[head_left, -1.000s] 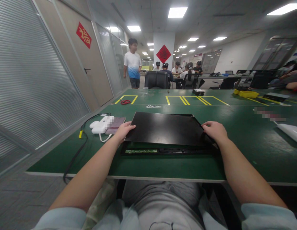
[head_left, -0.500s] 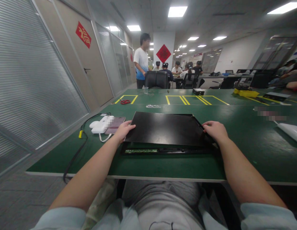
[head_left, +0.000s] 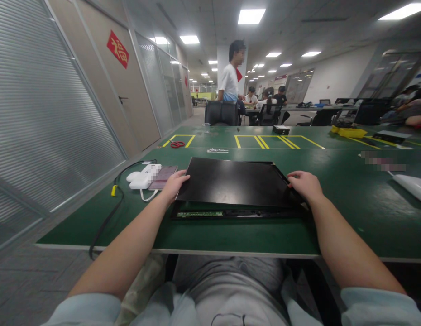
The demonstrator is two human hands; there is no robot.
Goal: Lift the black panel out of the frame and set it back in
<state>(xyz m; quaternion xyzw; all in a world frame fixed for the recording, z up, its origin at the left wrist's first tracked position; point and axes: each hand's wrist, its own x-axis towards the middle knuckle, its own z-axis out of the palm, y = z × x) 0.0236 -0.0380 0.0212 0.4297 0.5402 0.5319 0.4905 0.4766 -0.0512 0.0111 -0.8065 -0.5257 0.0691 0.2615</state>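
- The panel (head_left: 231,181) lies askew over the black frame (head_left: 261,213) on the surface (head_left: 244,237), a circuit strip (head_left: 200,214) showing along the near side.
- Left hand (head_left: 174,185): clamped on the panel's left edge, thumb on top. Right hand (head_left: 304,184): pinched on the frame's right edge.
- I'd guess the panel is light, stiff, slippery and easily cracked; best held by opposite edges.
- No brand I can read there; the red sign (head_left: 117,49) reads "福".
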